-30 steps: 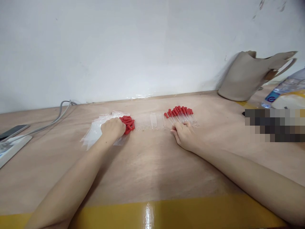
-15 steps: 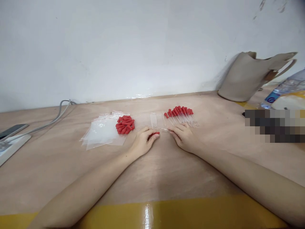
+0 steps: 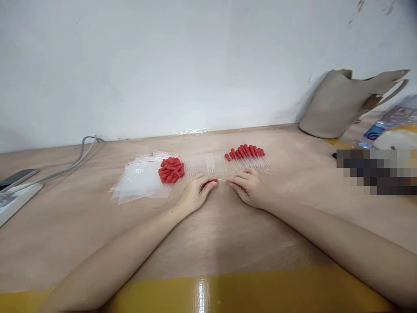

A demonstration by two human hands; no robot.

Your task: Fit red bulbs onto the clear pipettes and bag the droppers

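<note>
My left hand (image 3: 197, 190) pinches a red rubber dropper bulb (image 3: 214, 180), whose end shows past the fingertips. Facing it, my right hand (image 3: 247, 187) is closed on a thin clear glass dropper tube (image 3: 221, 179); the tube's tip meets the bulb's open end, though how far in it sits I cannot tell. A heap of loose red bulbs (image 3: 171, 170) lies beyond my left hand. Bare glass tubes (image 3: 210, 163) lie in a row behind both hands. Several droppers with red bulbs fitted (image 3: 246, 152) lie side by side beyond my right hand.
Clear zip bags (image 3: 140, 178) are stacked left of the bulb heap. Farther left are a power strip (image 3: 19, 202), a phone (image 3: 20, 177) and a grey cable (image 3: 81, 154). A beige bag (image 3: 339, 104) and a plastic bottle (image 3: 374, 130) stand at the right by the wall.
My right hand has moved slightly left with the glass tube, bringing its tip to the bulb. The bulb in my left hand has turned a little toward the tube.
</note>
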